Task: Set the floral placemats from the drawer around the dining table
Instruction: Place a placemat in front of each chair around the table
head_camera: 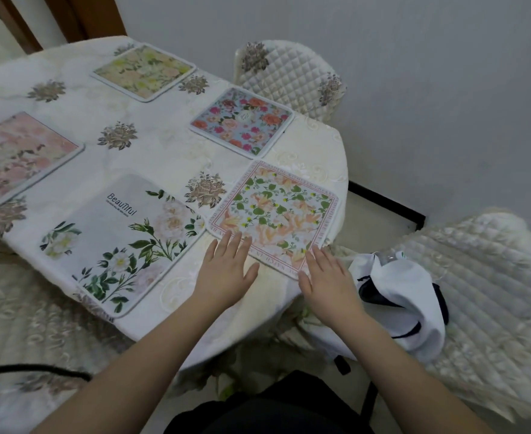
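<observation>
Laminated, seemingly glossy square placemat (275, 214) under flat fingers (232, 242)

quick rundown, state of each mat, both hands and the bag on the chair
orange mat: flat at the table's edge, turned cornerwise, fingertips of both hands on its near edge
Beautiful mat: flat, near corner over the table edge
blue mat: flat
yellow mat: flat
pink mat: flat, partly out of view
left hand: open, fingers straight
right hand: open, fingers straight
white bag: slumped on the chair
</observation>
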Motion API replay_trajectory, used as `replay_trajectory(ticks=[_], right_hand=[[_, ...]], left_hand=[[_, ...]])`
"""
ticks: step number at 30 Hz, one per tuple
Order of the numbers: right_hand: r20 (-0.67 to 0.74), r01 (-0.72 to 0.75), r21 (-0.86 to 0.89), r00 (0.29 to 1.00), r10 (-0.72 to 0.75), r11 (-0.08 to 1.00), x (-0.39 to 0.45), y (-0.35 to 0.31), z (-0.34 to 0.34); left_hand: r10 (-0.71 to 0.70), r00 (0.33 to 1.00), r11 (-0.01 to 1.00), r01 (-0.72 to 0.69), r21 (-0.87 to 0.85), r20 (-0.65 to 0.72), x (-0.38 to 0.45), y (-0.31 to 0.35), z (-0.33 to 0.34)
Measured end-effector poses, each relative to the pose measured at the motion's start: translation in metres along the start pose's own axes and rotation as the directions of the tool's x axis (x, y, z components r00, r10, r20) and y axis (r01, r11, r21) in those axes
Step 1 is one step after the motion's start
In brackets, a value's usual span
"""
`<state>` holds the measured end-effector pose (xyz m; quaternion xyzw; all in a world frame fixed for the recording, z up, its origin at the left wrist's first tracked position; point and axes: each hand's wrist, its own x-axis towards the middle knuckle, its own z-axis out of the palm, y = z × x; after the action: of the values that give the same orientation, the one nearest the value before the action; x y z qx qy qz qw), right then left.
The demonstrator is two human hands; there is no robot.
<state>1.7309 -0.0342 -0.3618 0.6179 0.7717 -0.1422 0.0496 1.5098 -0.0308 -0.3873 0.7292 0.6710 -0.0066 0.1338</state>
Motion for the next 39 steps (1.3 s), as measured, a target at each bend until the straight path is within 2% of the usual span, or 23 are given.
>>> replay_trajectory(ticks=[6, 14, 21, 25, 31, 35, 39], right_hand=[[-0.031, 0.035, -0.019, 0.999, -0.035, 0.999, -0.003, 0.015, -0.008], [-0.019, 0.148, -0.015, 0.989, -0.148, 0.989, 0.008, 0.022, -0.021], [0.017, 0.294, -0.044, 0.956, -0.293, 0.955, 0.017, -0.009, -0.027], [0.055, 0.411, -0.053, 0.911, -0.408, 0.910, 0.018, -0.047, -0.027], [0.071, 0.567, -0.070, 0.823, -0.563, 0.820, 0.000, -0.128, -0.026], [0.055, 0.674, -0.097, 0.739, -0.672, 0.733, -0.027, -0.195, -0.021], [0.035, 0.759, -0.119, 0.648, -0.761, 0.640, -0.069, -0.269, -0.007]], left_hand=[[-0.079, 0.995, 0.997, 0.079, -0.007, -0.056, -0.005, 0.018, -0.022], [-0.225, 0.973, 0.974, 0.225, -0.005, -0.052, -0.027, 0.034, -0.039], [-0.363, 0.929, 0.926, 0.369, 0.086, -0.076, -0.076, 0.011, -0.042], [-0.474, 0.872, 0.875, 0.482, 0.044, -0.123, -0.115, -0.013, -0.048], [-0.657, 0.744, 0.754, 0.647, -0.114, -0.126, -0.183, -0.049, -0.055], [-0.727, 0.667, 0.685, 0.721, -0.105, -0.163, -0.246, -0.076, -0.053], [-0.806, 0.570, 0.592, 0.777, -0.214, -0.161, -0.316, -0.110, -0.049]])
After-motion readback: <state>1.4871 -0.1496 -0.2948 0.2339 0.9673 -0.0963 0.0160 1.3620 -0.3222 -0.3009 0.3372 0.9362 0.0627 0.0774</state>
